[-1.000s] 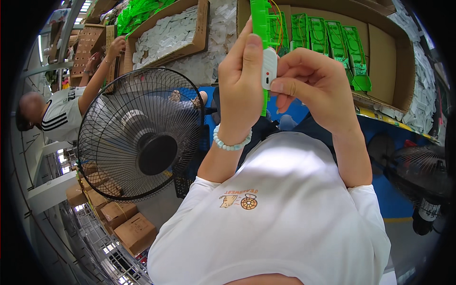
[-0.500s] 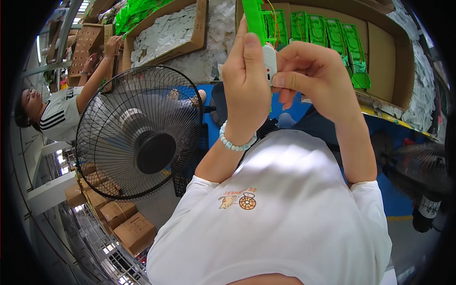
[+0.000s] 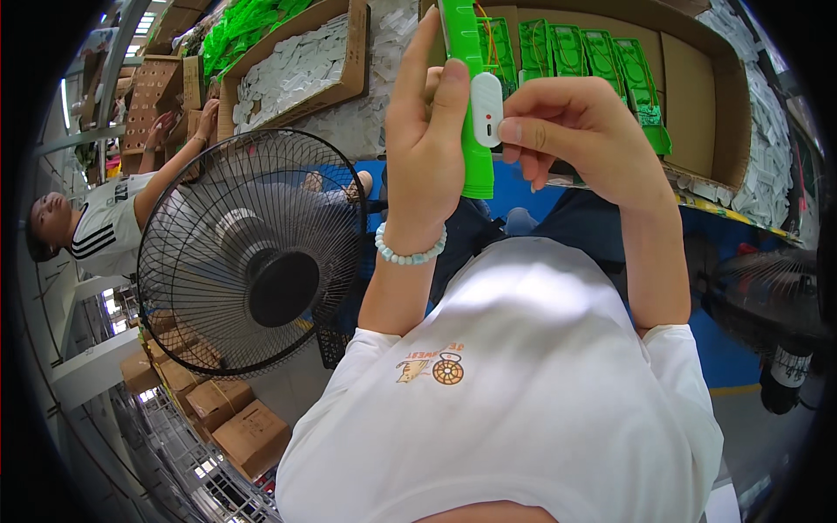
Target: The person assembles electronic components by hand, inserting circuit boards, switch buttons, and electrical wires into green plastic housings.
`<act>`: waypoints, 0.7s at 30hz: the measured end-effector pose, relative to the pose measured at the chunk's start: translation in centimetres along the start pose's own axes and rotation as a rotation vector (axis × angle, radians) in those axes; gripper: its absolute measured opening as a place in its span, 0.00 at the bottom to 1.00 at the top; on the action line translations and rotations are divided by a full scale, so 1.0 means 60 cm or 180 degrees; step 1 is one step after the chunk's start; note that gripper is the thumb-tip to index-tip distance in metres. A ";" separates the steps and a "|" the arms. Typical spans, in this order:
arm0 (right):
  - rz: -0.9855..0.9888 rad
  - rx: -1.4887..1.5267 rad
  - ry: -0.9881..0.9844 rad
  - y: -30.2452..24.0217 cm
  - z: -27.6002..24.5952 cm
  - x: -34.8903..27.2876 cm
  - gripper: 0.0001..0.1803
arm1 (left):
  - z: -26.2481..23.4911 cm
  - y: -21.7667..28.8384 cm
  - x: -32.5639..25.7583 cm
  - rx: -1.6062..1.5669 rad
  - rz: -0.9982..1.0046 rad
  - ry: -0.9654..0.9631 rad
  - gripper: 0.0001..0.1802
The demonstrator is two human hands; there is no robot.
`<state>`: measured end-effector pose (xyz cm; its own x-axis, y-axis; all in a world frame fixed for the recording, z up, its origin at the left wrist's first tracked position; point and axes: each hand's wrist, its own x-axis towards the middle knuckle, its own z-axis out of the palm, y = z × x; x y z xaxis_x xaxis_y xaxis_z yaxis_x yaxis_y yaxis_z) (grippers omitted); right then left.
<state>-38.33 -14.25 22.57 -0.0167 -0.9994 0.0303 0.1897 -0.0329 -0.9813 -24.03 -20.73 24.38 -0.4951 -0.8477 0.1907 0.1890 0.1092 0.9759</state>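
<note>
My left hand is closed round a long bright green plastic housing, held upright with its top cut off by the picture's upper edge. Against the housing's right side sits a small white oval cover with a red dot and a dark slot. My right hand pinches the lower right edge of this cover between thumb and fingers. Thin red and yellow wires show beside the housing near the top. A beaded bracelet circles my left wrist.
A cardboard box at the far right holds several green housings with wires. Another box at the far left contains translucent white pieces. A black fan stands close on my left; a co-worker is behind it.
My left hand has moved slightly left and turned the green housing, so its lower end now shows. The white cover shows more fully, with my right hand still at its edge.
</note>
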 end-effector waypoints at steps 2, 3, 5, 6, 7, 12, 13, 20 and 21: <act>0.0107 -0.0013 -0.0083 0.000 0.004 -0.001 0.08 | 0.005 -0.003 -0.001 0.0234 -0.0046 -0.0014 0.25; 0.0080 -0.0112 -0.0099 -0.001 0.007 -0.002 0.08 | 0.007 -0.020 0.003 0.0090 0.0160 0.0176 0.25; 0.0057 -0.0204 -0.0119 0.000 0.012 -0.003 0.09 | -0.001 -0.033 0.000 -0.0049 0.0362 0.0369 0.25; 0.0034 -0.0238 -0.0101 0.003 0.013 -0.004 0.09 | -0.010 -0.032 -0.001 0.0024 0.0252 0.0202 0.24; 0.0010 -0.0272 -0.0083 0.005 0.014 -0.005 0.10 | -0.015 -0.031 -0.001 0.0097 0.0143 0.0034 0.24; -0.0020 -0.0295 -0.0039 0.005 0.020 -0.010 0.11 | 0.000 -0.034 -0.006 0.0301 0.0263 0.0269 0.23; -0.0038 -0.0300 -0.0025 0.004 0.020 -0.010 0.11 | 0.002 -0.036 -0.007 0.0468 0.0445 0.0378 0.23; -0.0042 -0.0253 -0.0002 0.000 0.018 -0.011 0.11 | 0.004 -0.018 -0.014 0.0629 0.0236 0.0353 0.24; -0.0109 -0.0353 0.0019 -0.002 0.017 -0.010 0.10 | 0.017 -0.002 -0.013 0.0687 0.0119 0.0349 0.24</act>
<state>-37.35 -13.66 22.85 -0.0271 -0.9976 0.0633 0.0791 -0.0653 -0.9947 -24.52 -19.59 24.24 -0.3940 -0.8909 0.2261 0.0142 0.2400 0.9707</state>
